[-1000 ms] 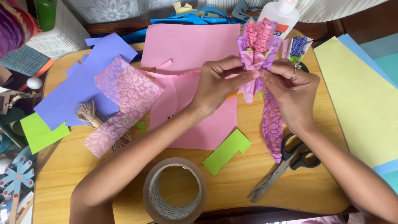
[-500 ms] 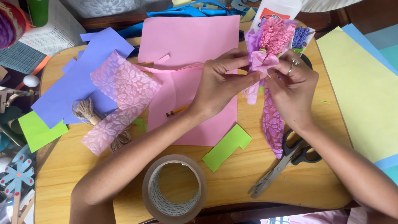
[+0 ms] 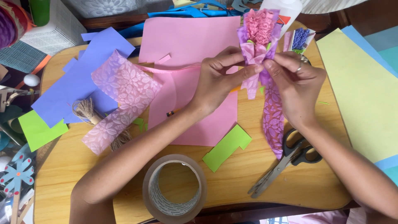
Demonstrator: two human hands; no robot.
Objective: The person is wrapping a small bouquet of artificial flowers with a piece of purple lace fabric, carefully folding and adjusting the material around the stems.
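Note:
A paper bouquet of pink crinkled flowers in purple patterned wrap is held above the wooden table. My left hand pinches the wrap's gathered neck from the left. My right hand, with a ring on one finger, pinches the same spot from the right. A long tail of the patterned wrap hangs down under my right hand. Below my left hand lies a pink paper sheet.
A roll of clear tape stands near the front edge. Scissors lie at the right, a green paper strip in the middle. Patterned pink wrap, twine and blue paper lie left; yellow sheet right.
Both hands have kept hold of the bouquet's neck, and their fingers have shifted on the wrap. The view moved a little, so the bouquet sits higher in the picture.

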